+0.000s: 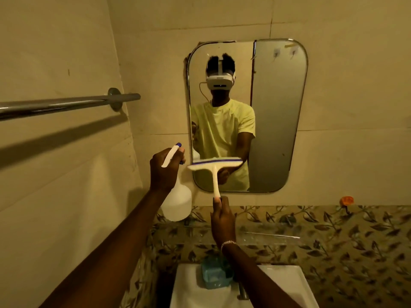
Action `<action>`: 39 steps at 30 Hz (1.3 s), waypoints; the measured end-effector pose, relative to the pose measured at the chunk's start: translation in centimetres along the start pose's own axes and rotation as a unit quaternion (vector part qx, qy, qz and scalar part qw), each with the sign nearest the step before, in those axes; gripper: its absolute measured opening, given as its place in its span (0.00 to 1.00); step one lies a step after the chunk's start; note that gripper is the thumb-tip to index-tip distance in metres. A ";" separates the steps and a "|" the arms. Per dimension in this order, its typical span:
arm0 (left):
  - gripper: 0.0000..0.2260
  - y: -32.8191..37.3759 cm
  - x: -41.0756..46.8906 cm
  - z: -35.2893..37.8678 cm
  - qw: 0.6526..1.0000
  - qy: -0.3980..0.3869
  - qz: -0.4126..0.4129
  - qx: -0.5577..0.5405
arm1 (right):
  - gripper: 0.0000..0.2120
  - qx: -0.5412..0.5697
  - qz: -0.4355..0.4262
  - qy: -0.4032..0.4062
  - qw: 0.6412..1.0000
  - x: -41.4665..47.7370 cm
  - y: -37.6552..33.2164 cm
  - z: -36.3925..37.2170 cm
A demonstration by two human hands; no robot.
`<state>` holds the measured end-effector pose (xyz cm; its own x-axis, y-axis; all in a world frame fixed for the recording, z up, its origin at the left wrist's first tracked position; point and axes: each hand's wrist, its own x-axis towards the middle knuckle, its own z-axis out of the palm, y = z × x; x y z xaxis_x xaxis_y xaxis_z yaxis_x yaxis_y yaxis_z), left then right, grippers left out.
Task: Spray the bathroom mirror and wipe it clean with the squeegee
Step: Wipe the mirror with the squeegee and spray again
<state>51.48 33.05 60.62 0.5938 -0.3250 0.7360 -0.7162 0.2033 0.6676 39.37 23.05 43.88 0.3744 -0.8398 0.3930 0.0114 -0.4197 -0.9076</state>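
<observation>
Tiled wall, mirror [275,112] (leaf-pattern border)

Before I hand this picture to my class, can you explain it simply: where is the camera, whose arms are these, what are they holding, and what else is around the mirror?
The camera sits on the person's head, so the two arms reaching in from the bottom are their own. The mirror on the wall reflects them wearing the headset.

The left hand grips a white spray bottle with a blue nozzle. The right hand holds a white squeegee by the end of its handle, blade raised in front of the mirror's lower edge; whether it touches the glass cannot be told.

Below is a white sink with a teal soap dish on its rim. A metal towel bar runs along the left wall.
</observation>
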 end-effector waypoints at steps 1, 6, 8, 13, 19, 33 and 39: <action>0.18 -0.1 -0.2 0.1 1.000 -0.003 -0.004 -0.005 | 0.10 -0.008 0.015 -0.011 1.000 -1.3 1.7 -0.5; 0.16 -0.9 -1.4 0.8 1.000 -0.016 -0.009 -0.002 | 0.10 -0.022 0.098 -0.004 0.995 -5.2 6.6 -3.8; 0.16 -1.1 -1.9 1.2 1.000 -0.021 -0.010 0.001 | 0.10 0.002 0.103 0.007 0.995 -5.2 6.6 -4.8; 0.16 -0.8 -2.9 2.6 1.000 -0.024 -0.008 0.001 | 0.10 0.015 0.068 0.024 0.997 -3.9 4.5 -6.4; 0.16 -0.1 -4.2 4.7 0.999 -0.039 -0.023 -0.021 | 0.13 0.021 0.018 0.053 0.998 -1.8 1.8 -8.0; 0.13 1.0 -8.2 10.3 0.988 -0.109 -0.067 -0.083 | 0.14 -0.014 -0.030 0.127 0.991 -0.9 0.5 -13.6; 0.19 2.2 -9.3 12.9 0.986 -0.133 -0.041 -0.096 | 0.15 -0.022 -0.040 0.159 0.986 -0.9 0.1 -16.3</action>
<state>39.62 24.67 53.80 0.5115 -0.5733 0.6401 -0.5713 0.3296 0.7517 23.96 18.12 45.87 0.0641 -0.8658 0.4962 -0.0129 -0.4979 -0.8671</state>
